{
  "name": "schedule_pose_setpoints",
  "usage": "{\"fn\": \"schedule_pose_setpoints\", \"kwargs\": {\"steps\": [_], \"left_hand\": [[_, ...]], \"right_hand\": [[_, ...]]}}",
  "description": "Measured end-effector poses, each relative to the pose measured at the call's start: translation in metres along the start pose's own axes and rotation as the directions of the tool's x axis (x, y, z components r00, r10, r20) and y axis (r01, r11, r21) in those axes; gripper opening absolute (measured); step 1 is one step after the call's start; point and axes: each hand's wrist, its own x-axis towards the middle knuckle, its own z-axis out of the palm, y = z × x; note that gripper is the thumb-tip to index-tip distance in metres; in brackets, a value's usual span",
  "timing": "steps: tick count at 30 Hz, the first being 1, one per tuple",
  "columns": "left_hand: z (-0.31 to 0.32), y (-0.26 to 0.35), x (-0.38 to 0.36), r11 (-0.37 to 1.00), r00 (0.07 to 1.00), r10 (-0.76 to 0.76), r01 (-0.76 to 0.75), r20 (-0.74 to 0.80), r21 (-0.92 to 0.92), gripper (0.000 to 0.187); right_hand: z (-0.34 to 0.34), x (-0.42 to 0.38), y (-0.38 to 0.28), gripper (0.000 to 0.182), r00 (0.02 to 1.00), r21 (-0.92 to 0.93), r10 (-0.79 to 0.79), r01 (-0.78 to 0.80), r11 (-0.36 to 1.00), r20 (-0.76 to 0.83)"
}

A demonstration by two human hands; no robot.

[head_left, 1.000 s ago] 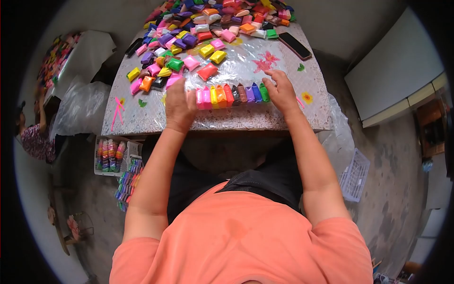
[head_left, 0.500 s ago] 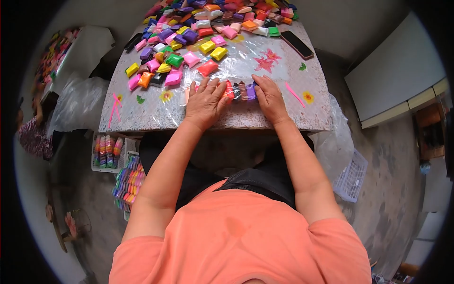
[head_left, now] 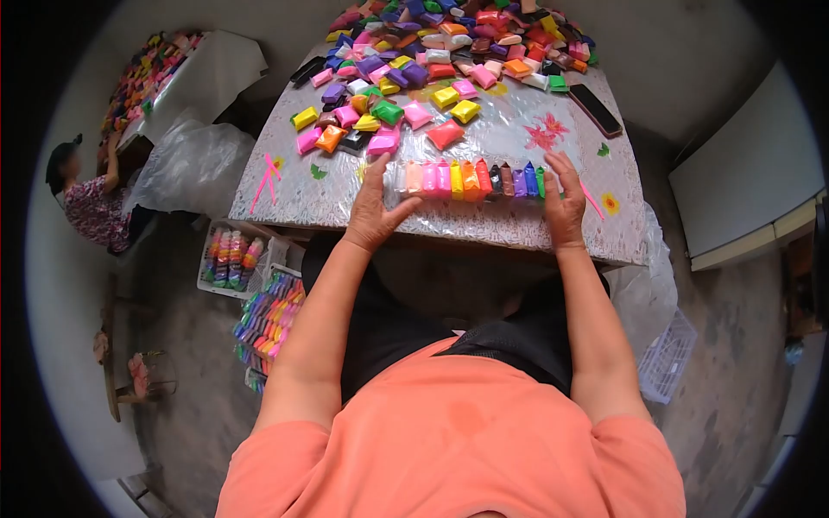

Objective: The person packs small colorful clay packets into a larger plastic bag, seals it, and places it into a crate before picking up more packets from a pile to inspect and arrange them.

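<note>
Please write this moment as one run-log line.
left hand: open, at pale-pink end | right hand: open, at green end | packet row: between hands, on table

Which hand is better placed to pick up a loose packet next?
Probably the left hand: it is close to a loose pink packet, while the right hand is at the green end of the packet row, farther from it.

Packet row (head_left: 475, 180), loose packets (head_left: 440, 71), phone (head_left: 596, 110) on table (head_left: 324, 197)
</note>
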Motion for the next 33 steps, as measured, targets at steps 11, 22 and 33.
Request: {"fn": "schedule_pose_setpoints", "kwargs": {"steps": [11, 22, 33], "left_hand": [[0.01, -0.007, 0.012, 0.997, 0.997, -0.072, 0.072, 0.01, -0.01, 0.084], [0.011, 0.001, 0.008, 0.996, 0.996, -0.063, 0.066, -0.06, 0.053, 0.072], [0.015, -0.007, 0.005, 0.994, 0.995, 0.091, -0.089, -0.032, 0.066, 0.053]], "right_hand": [[0.072, 0.035, -0.083, 0.056, 0.78, -0.14, -0.131, 0.27, 0.953, 0.612], [0.086, 0.034, -0.076, 0.055, 0.709, -0.336, -0.01, 0.346, 0.876, 0.705], [0.115, 0.022, -0.086, 0.062, 0.666, -0.266, -0.056, 0.372, 0.889, 0.744]]}}
